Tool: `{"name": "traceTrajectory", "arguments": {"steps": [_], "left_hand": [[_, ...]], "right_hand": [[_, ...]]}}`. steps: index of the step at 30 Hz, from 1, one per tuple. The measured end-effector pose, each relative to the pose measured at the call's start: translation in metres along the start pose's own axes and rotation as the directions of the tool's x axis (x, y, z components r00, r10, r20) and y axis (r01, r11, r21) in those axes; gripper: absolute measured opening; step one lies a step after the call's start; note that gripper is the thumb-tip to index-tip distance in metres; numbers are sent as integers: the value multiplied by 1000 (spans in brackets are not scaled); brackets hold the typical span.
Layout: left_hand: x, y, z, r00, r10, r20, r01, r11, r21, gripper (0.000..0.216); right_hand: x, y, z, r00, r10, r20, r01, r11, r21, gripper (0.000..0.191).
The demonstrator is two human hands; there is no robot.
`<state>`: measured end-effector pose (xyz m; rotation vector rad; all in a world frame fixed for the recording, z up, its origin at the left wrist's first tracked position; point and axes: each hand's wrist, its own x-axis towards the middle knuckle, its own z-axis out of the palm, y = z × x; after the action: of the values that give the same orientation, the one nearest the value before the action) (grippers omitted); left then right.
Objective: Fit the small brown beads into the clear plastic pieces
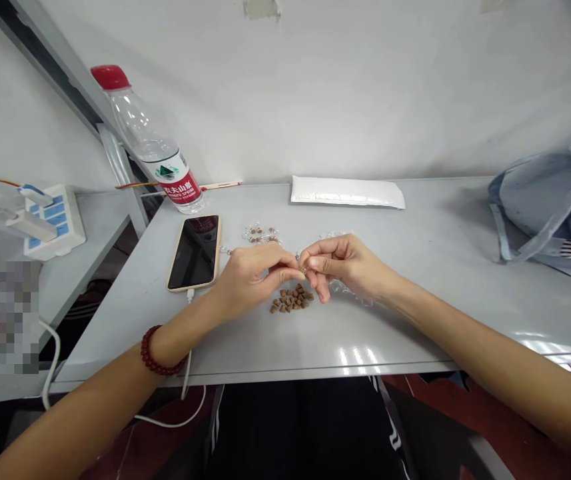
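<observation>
Brown pellets (290,299) lie heaped on the grey table (395,340), just below my hands. My left hand (252,281), a red bead bracelet (162,351) at its wrist, and my right hand (345,267) are both nearly closed, their fingertips (301,270) meeting above the heap and pinching a tiny piece (303,268), too small to identify. Clear plastic strips (261,233) holding pellets lie beyond, near a black smartphone (195,253).

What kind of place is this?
Probably an indoor desk workstation for small handwork: a grey desk against a white wall, with a phone plugged in and a power strip beside it.
</observation>
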<state>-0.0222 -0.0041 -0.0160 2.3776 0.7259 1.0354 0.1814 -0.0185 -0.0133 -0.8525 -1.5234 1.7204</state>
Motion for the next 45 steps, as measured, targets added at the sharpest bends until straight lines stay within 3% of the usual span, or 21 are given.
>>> {"name": "traceTrajectory", "arguments": {"steps": [3,6,9,13,21,25,29,34,37,41,45], "left_hand": [[2,-4,-1,993,-112,-36,114,991,71,15],[4,-6,-4,976,-206,-75,212,975,74,14],[5,-4,-5,971,-215,-103,223,973,67,14],[5,-3,-4,978,-186,-91,196,975,107,14],[6,-6,-6,969,-244,-45,248,959,134,16],[7,-8,-8,966,-256,31,247,953,173,16],[5,-15,-5,969,-207,132,178,962,207,14],[3,-16,-2,978,-166,123,120,941,317,17],[3,-16,-2,986,-63,157,8,943,332,20],[3,-24,1,951,-11,309,-73,963,261,22],[2,-30,4,946,-53,320,-37,963,269,25]], "right_hand": [[3,2,-3,987,-100,-129,71,975,-212,17],[6,8,-9,918,-311,-246,97,779,-620,13],[9,13,-14,900,-395,-184,77,560,-825,17],[14,19,-17,917,-378,-126,68,460,-885,20],[20,26,-21,921,-378,-90,83,419,-904,22],[19,25,-18,926,-366,-92,94,462,-882,24],[17,19,-14,926,-363,-106,120,549,-827,26],[15,11,-13,928,-336,-159,110,657,-746,23],[15,7,-17,912,-358,-203,93,660,-745,21],[11,-2,-27,886,-373,-274,42,655,-755,17],[3,-15,-36,950,-234,-208,-18,623,-782,13]]}}
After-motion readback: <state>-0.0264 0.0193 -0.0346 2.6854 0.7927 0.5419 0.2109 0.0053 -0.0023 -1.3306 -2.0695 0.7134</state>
